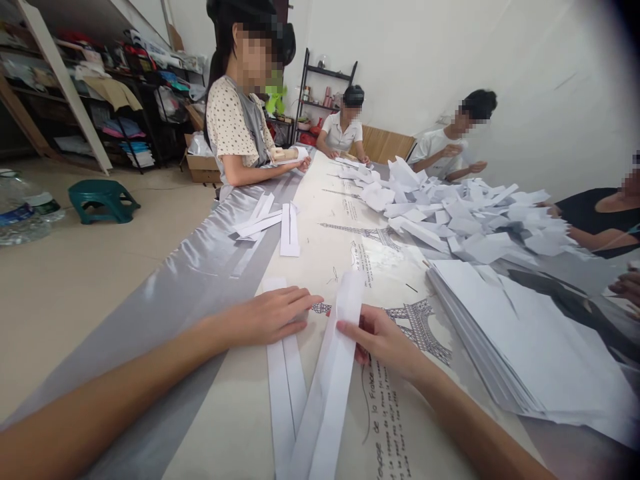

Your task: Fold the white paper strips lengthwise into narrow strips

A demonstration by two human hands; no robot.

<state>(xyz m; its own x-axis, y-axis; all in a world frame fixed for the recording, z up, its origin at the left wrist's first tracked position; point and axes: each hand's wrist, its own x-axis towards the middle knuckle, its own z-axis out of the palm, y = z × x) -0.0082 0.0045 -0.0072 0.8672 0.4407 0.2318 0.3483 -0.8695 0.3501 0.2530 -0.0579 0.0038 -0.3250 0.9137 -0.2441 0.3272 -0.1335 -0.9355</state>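
My right hand [383,337] grips a long folded strip of white paper [333,383] near its far end, thumb on top and fingers underneath. The strip slants up from the table toward the right. My left hand [273,315] lies with fingers stretched out across another folded paper strip [281,400], which rests flat on the printed tablecloth [235,413]. Its fingertips point toward the held strip and are apart from it. The near ends of both strips run out of view at the bottom.
A stack of white sheets [530,333] lies to the right, with a heap of folded papers [450,207] beyond it. More folded strips [290,230] are ahead on the left. Several people sit or stand around the table. A green stool [103,200] stands on the floor.
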